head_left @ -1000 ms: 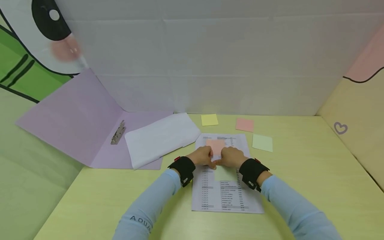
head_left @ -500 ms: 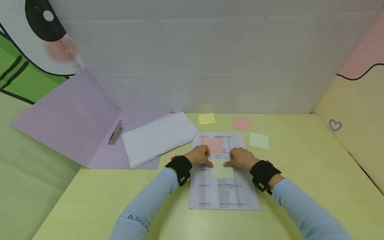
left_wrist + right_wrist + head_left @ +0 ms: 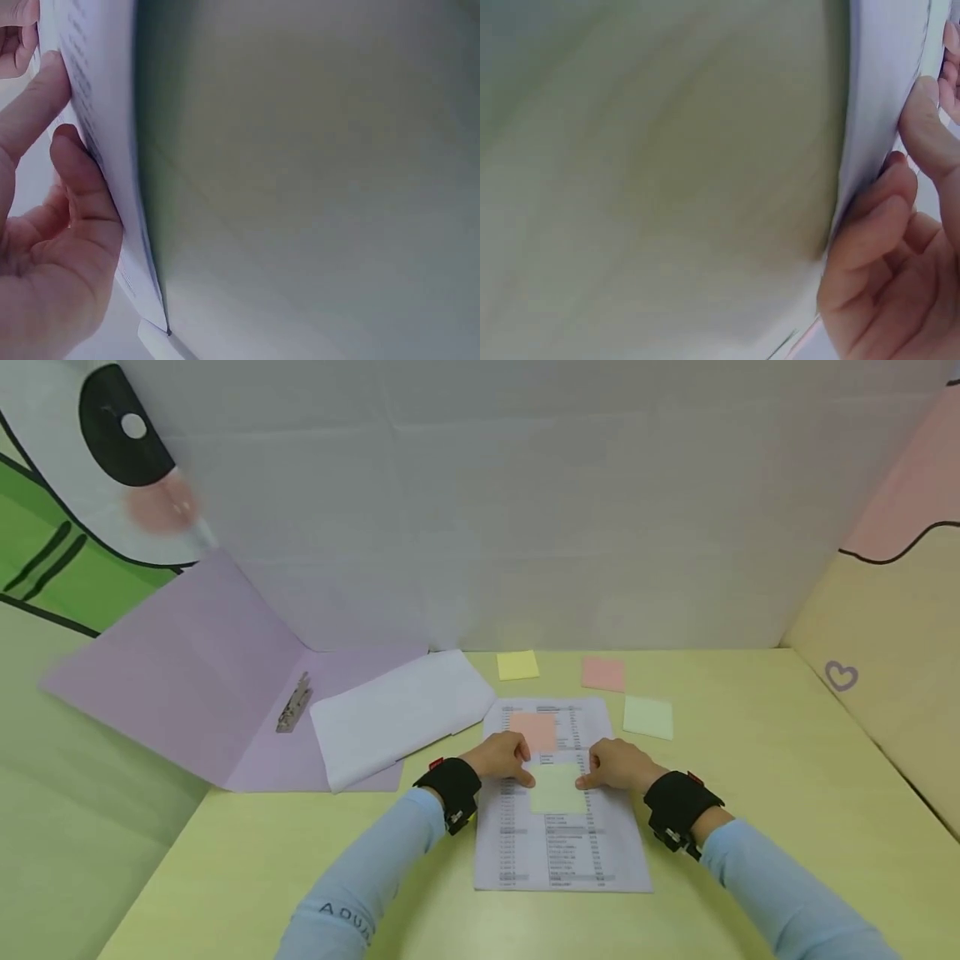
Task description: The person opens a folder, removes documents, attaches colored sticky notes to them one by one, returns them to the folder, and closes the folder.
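A light green sticky note lies on a printed sheet in the middle of the table. My left hand rests on the sheet, its thumb touching the note's upper left edge. At the upper right edge, my right hand touches the note with its thumb. Both wrist views show extended thumbs, with the other fingers of the left hand and right hand loosely bent against the paper. A pink sticky note is on the sheet just above the green one.
A purple folder stands spread at the left, with a metal clip at its spine. White paper lies across it. Loose yellow, pink and pale green notes lie behind the sheet. A wall closes the back.
The thumbs started together at the green note's top edge and have moved apart. My right hand slid right to the note's right side, while the left stayed almost in place.
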Demonstrator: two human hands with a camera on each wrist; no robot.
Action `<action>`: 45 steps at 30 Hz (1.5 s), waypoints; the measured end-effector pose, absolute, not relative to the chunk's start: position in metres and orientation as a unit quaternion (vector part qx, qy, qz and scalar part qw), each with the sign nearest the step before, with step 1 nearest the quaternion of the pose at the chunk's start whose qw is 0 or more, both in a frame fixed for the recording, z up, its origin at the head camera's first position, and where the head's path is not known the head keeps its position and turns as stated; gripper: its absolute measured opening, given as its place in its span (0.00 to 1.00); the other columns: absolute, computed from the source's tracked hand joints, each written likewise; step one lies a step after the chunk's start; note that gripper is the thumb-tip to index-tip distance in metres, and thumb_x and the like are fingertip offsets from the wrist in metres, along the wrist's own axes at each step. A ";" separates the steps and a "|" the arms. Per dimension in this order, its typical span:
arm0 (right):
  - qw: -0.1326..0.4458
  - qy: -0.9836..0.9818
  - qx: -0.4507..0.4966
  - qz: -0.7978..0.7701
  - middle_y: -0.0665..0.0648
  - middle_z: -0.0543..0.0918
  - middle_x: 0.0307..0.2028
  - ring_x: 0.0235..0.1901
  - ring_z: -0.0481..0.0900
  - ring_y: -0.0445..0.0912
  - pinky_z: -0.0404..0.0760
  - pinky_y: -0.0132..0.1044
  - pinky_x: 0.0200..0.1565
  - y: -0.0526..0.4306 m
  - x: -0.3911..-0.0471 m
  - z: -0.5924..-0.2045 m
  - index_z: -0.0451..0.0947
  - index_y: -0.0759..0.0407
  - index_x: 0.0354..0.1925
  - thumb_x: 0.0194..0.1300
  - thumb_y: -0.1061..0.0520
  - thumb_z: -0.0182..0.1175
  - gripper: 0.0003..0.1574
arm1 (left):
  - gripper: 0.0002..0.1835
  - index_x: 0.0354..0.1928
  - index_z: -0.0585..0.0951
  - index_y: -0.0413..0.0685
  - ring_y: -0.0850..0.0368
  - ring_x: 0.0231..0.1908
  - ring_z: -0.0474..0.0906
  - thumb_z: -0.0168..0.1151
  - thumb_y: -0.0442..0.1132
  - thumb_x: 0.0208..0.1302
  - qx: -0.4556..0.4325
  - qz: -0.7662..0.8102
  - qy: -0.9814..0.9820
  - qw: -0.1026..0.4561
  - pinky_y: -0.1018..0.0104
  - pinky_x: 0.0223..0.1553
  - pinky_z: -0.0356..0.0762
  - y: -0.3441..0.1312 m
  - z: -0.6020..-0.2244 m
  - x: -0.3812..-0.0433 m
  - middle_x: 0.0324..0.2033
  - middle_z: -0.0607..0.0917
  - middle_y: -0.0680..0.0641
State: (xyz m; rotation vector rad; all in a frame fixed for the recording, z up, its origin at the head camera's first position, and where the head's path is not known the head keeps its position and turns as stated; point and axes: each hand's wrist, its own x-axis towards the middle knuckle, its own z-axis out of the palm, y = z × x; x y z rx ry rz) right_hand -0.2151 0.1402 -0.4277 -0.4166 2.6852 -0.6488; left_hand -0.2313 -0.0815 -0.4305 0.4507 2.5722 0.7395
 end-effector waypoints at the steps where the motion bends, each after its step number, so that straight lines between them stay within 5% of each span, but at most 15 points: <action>1: 0.172 0.946 -0.147 -0.230 0.51 0.71 0.18 0.18 0.67 0.43 0.60 0.31 0.22 0.140 -0.215 -0.428 0.68 0.58 0.18 0.49 0.47 0.69 0.22 | 0.17 0.36 0.74 0.46 0.59 0.28 0.67 0.71 0.41 0.48 0.169 0.264 0.925 0.212 0.71 0.31 0.64 -0.082 -0.432 -0.232 0.27 0.72 0.52; 7: 0.168 0.940 -0.149 -0.255 0.51 0.71 0.19 0.19 0.67 0.42 0.62 0.31 0.22 0.145 -0.215 -0.432 0.69 0.58 0.19 0.50 0.49 0.68 0.20 | 0.17 0.42 0.76 0.47 0.59 0.32 0.67 0.69 0.42 0.51 0.222 0.247 0.919 0.214 0.69 0.37 0.66 -0.084 -0.433 -0.232 0.30 0.72 0.52; 12: 0.186 0.913 -0.123 -0.342 0.53 0.73 0.22 0.21 0.70 0.43 0.67 0.32 0.25 0.161 -0.212 -0.437 0.72 0.61 0.26 0.53 0.51 0.66 0.17 | 0.32 0.55 0.73 0.44 0.60 0.38 0.69 0.71 0.45 0.48 0.235 0.163 0.933 0.219 0.69 0.45 0.69 -0.082 -0.423 -0.214 0.40 0.75 0.50; 16: 0.184 0.875 -0.066 -0.442 0.60 0.75 0.37 0.35 0.73 0.48 0.73 0.36 0.35 0.183 -0.205 -0.436 0.70 0.67 0.42 0.59 0.52 0.61 0.20 | 0.43 0.63 0.66 0.46 0.56 0.51 0.70 0.73 0.51 0.43 0.242 0.075 0.939 0.233 0.64 0.55 0.69 -0.080 -0.413 -0.187 0.57 0.71 0.46; 19: 0.202 0.821 -0.032 -0.532 0.68 0.68 0.52 0.50 0.71 0.56 0.75 0.41 0.48 0.196 -0.200 -0.434 0.61 0.72 0.55 0.65 0.54 0.55 0.29 | 0.51 0.67 0.60 0.45 0.50 0.66 0.58 0.73 0.53 0.41 0.249 0.044 0.935 0.251 0.59 0.64 0.59 -0.082 -0.410 -0.167 0.67 0.58 0.43; 23: 0.258 0.730 -0.006 -0.633 0.73 0.60 0.62 0.59 0.66 0.57 0.72 0.43 0.56 0.205 -0.198 -0.431 0.48 0.75 0.64 0.69 0.58 0.49 0.35 | 0.57 0.69 0.54 0.43 0.46 0.70 0.41 0.75 0.51 0.39 0.244 0.047 0.933 0.260 0.56 0.67 0.50 -0.086 -0.407 -0.153 0.71 0.45 0.41; 32: 0.348 0.650 -0.019 -0.675 0.57 0.79 0.47 0.45 0.78 0.44 0.77 0.37 0.49 0.187 -0.205 -0.438 0.56 0.75 0.62 0.71 0.59 0.44 0.27 | 0.57 0.70 0.53 0.43 0.46 0.71 0.39 0.76 0.48 0.39 0.235 0.064 0.938 0.247 0.56 0.68 0.48 -0.098 -0.409 -0.162 0.71 0.44 0.41; 40: 0.350 0.693 -0.054 -0.628 0.60 0.82 0.45 0.41 0.81 0.45 0.79 0.36 0.41 0.172 -0.201 -0.443 0.64 0.76 0.58 0.68 0.62 0.49 0.24 | 0.56 0.70 0.53 0.45 0.50 0.71 0.39 0.75 0.49 0.40 0.216 0.085 0.940 0.251 0.58 0.68 0.47 -0.101 -0.412 -0.170 0.71 0.44 0.44; 45: 0.343 0.691 -0.049 -0.634 0.60 0.82 0.44 0.41 0.82 0.45 0.79 0.36 0.41 0.175 -0.198 -0.444 0.64 0.76 0.57 0.67 0.62 0.49 0.24 | 0.47 0.68 0.58 0.42 0.47 0.69 0.49 0.70 0.48 0.49 0.224 0.152 0.939 0.214 0.56 0.67 0.52 -0.113 -0.415 -0.179 0.69 0.53 0.40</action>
